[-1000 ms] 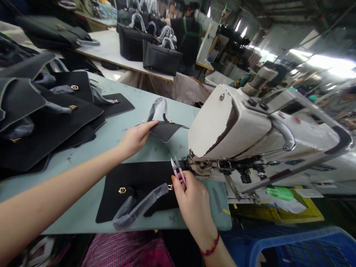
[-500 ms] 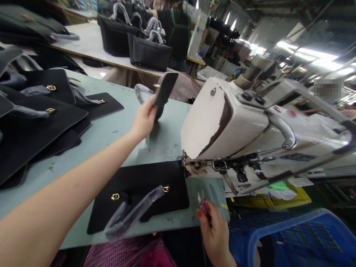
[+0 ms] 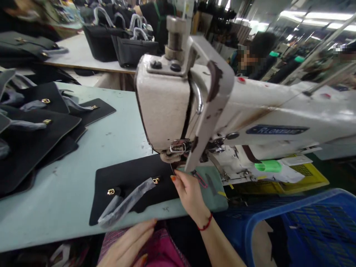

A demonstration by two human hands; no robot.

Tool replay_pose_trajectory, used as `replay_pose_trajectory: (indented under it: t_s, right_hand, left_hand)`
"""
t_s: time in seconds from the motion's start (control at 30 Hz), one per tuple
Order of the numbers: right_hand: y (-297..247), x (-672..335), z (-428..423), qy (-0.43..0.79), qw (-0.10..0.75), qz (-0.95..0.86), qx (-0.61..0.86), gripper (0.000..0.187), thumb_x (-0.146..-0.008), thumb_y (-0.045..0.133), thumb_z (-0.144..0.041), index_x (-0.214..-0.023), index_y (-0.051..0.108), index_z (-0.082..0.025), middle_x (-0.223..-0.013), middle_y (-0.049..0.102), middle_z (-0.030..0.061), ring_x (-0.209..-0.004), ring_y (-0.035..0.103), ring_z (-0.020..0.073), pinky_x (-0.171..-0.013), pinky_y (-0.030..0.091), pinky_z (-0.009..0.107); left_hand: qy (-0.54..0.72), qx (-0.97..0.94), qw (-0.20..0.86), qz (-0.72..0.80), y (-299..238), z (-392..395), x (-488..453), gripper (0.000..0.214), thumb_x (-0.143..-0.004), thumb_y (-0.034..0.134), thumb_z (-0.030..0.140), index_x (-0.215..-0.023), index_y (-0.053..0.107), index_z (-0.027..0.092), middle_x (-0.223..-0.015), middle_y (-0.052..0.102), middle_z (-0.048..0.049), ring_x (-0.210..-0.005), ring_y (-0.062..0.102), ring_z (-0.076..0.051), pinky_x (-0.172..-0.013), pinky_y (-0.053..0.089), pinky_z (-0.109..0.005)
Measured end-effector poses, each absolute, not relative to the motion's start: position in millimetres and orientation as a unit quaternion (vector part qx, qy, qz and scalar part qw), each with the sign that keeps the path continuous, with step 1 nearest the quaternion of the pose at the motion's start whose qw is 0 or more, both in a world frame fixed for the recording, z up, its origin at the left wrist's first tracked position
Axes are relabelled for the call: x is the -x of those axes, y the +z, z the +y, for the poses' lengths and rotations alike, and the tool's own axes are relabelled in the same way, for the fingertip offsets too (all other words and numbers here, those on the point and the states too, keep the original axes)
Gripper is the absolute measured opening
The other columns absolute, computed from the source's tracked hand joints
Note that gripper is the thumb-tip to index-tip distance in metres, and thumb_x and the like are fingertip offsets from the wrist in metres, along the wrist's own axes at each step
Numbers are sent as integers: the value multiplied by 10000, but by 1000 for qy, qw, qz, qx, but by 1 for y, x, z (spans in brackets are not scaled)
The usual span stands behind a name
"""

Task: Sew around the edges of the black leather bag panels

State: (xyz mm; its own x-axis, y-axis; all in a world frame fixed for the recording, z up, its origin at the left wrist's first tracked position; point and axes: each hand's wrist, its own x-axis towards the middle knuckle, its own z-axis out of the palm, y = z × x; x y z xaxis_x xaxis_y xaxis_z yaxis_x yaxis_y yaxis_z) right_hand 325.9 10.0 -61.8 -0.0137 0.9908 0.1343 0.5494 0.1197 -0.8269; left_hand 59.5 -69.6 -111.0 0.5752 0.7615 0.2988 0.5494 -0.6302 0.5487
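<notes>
A black bag panel [image 3: 133,167] lies on the pale green table under the head of the sewing machine [image 3: 167,104]. A plastic-wrapped handle [image 3: 130,200] with gold fittings is attached to it. My right hand [image 3: 191,193] pinches at the panel's right part, close under the machine head. A thin pale line like a thread shows by its fingertips, but what they grip is too small to tell. Behind that hand lie pink-handled thread snips [image 3: 201,180]. My left hand [image 3: 130,244] is above my lap by the table's front edge, fingers stretched out, holding nothing.
Several black panels with wrapped handles [image 3: 41,137] are heaped at the left. Finished black bags [image 3: 133,48] stand on the table behind. A blue basket [image 3: 292,207] and a yellow crate [image 3: 308,174] are at the right.
My left hand has come back from the far side of the table and no longer holds a dark piece. My right hand has put down the snips and moved up to the panel.
</notes>
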Motion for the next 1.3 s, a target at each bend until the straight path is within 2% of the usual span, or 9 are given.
replay_pose_trajectory:
  t_s: [0.07,0.13,0.23,0.33,0.43,0.53,0.77,1.03,1.3]
  right_hand:
    - [-56,-315,15,313,372,-642,593,302,-999,513,-373,-827,670,-181,-687,631,16,-626,559,142,-604,393,229]
    - [-56,-307,18,332,386,-625,592,346,-991,520,-394,-731,598,-181,-611,519,-20,-575,455,118,-557,317,222]
    - [-59,-301,18,370,422,-587,583,416,-994,494,-437,-665,499,-183,-578,378,-48,-553,353,103,-533,245,229]
    - [-59,-297,15,406,449,-551,575,444,-992,480,-468,-653,451,-183,-595,343,-48,-570,326,102,-545,236,234]
    - [-58,-292,13,436,466,-522,565,435,-991,471,-472,-667,441,-183,-627,346,-40,-605,328,108,-563,246,236]
    - [-60,-288,12,450,483,-497,563,441,-990,462,-469,-657,393,-189,-640,319,-38,-607,303,107,-563,240,239]
    - [-68,-286,13,458,506,-470,560,468,-976,479,-484,-641,323,-197,-642,280,-38,-602,261,101,-549,218,249]
    - [-69,-289,18,460,504,-469,561,490,-973,505,-489,-628,324,-192,-635,271,-38,-597,256,97,-544,207,251]
    - [-66,-292,38,456,497,-480,560,503,-960,523,-504,-621,326,-189,-629,253,-40,-589,247,93,-540,197,253]
  left_hand:
    - [239,-840,152,463,-141,-74,-67,842,-861,583,278,-1602,189,334,-1565,429,-67,-1354,522,-326,-1033,554,-436]
    - [259,-811,105,514,-154,-50,-80,880,-897,555,315,-1619,55,266,-1661,186,-121,-1474,318,-377,-1124,429,-561]
    - [292,-813,78,498,-144,7,-92,892,-908,577,325,-1618,39,276,-1687,30,-133,-1527,111,-413,-1152,292,-674]
    - [307,-853,51,418,-116,48,-88,802,-913,601,289,-1599,188,314,-1667,203,-124,-1527,172,-386,-1170,267,-656]
    - [302,-893,25,333,-90,68,-74,658,-907,634,320,-1521,398,295,-1518,501,-115,-1443,404,-342,-1191,294,-572]
    - [296,-919,-6,259,-73,73,-67,517,-897,666,353,-1392,559,250,-1391,628,-101,-1313,570,-290,-1168,378,-457]
    - [295,-918,-47,262,-56,59,-78,278,-972,557,276,-1228,617,185,-1337,666,-111,-1226,645,-232,-1089,478,-405]
    - [297,-912,0,282,-56,60,-78,261,-973,548,270,-1193,633,159,-1319,676,-126,-1237,637,-244,-1098,472,-413]
    - [268,-927,8,264,-63,88,-67,334,-968,556,416,-1181,666,183,-1322,679,-96,-1179,672,-234,-1074,505,-369]
